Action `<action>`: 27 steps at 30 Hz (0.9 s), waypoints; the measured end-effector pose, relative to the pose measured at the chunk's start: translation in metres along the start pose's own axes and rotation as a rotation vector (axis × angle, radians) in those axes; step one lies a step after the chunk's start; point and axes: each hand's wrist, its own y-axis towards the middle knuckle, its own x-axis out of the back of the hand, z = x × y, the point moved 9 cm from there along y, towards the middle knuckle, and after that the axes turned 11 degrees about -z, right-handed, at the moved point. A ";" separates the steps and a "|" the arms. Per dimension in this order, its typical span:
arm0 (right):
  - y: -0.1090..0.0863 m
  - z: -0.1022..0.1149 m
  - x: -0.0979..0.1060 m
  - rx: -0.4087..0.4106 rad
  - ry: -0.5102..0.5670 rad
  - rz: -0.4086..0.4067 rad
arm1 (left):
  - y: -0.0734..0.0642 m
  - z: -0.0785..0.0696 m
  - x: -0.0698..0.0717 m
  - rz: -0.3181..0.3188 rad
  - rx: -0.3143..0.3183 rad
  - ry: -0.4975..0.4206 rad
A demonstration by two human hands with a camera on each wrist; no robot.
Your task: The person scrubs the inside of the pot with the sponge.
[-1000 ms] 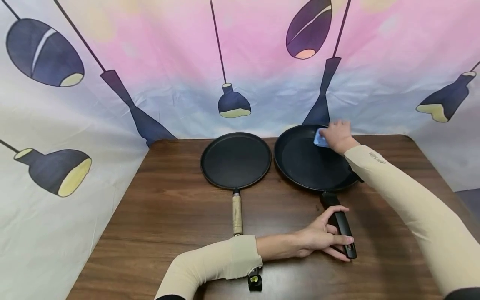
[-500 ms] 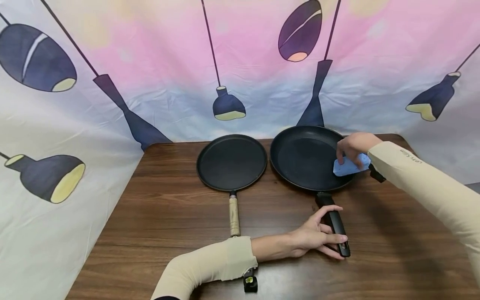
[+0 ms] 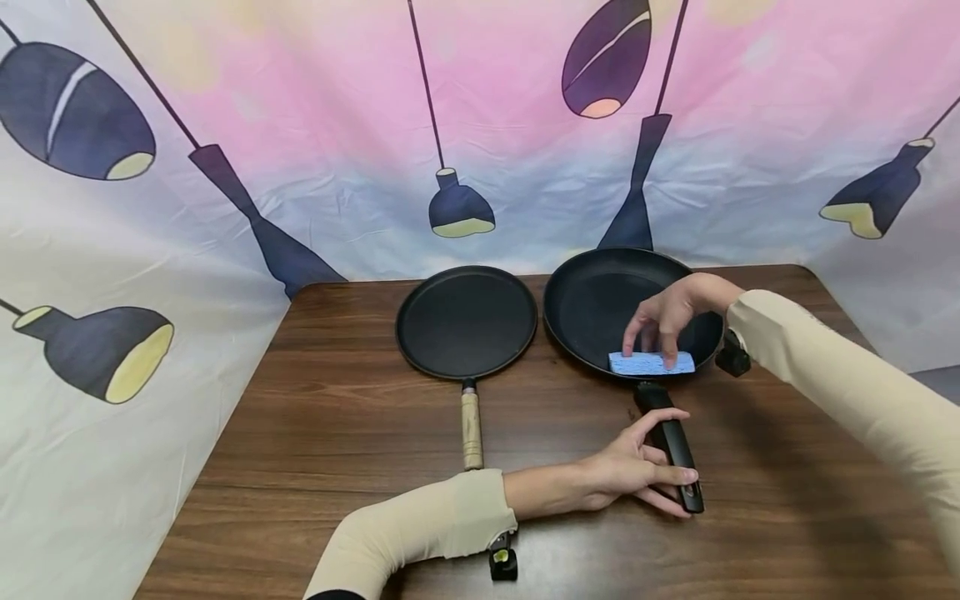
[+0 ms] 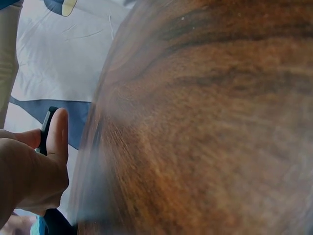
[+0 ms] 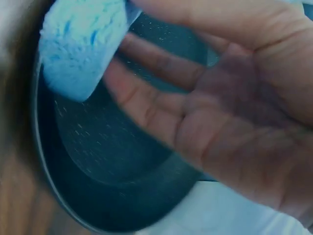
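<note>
A black frying pan (image 3: pixel 600 304) lies at the back right of the table. Its black handle (image 3: pixel 678 450) points toward the front, and my left hand (image 3: pixel 637 467) grips it with thumb and fingers. The left wrist view shows the thumb against the handle's end (image 4: pixel 47 129). My right hand (image 3: pixel 675 312) is over the pan and pinches a light blue sponge (image 3: pixel 648 363) at the pan's near rim, by the handle joint. In the right wrist view, the sponge (image 5: pixel 80 46) sits between the thumb and fingertips, with small pale specks on the pan's floor (image 5: pixel 112 147).
Left of the frying pan lies a flat black griddle pan (image 3: pixel 467 323) with a wooden handle (image 3: pixel 471 429), partly behind my left sleeve (image 3: pixel 427 517). A printed cloth (image 3: pixel 337 167) with lamp pictures hangs behind the brown wooden table (image 3: pixel 300 450).
My right hand has swept the sponge from the pan's far side, round along the right side, to its near rim. The left hand keeps its grip on the handle.
</note>
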 end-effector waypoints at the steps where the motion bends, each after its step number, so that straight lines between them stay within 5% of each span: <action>1: 0.003 0.000 -0.001 0.025 0.039 -0.003 | 0.000 0.001 -0.001 0.002 0.006 -0.004; 8: 0.023 0.009 0.003 0.113 0.128 -0.125 | 0.000 0.003 -0.004 0.017 0.020 -0.007; 17: 0.049 0.036 0.028 0.164 0.024 -0.456 | 0.002 -0.001 -0.002 0.001 -0.002 -0.005; 22: 0.059 0.038 0.041 0.129 -0.051 -0.626 | 0.000 0.002 -0.003 0.003 0.011 -0.009; 27: 0.061 0.026 0.065 -0.002 -0.157 -0.776 | -0.001 0.002 -0.004 -0.002 0.004 -0.001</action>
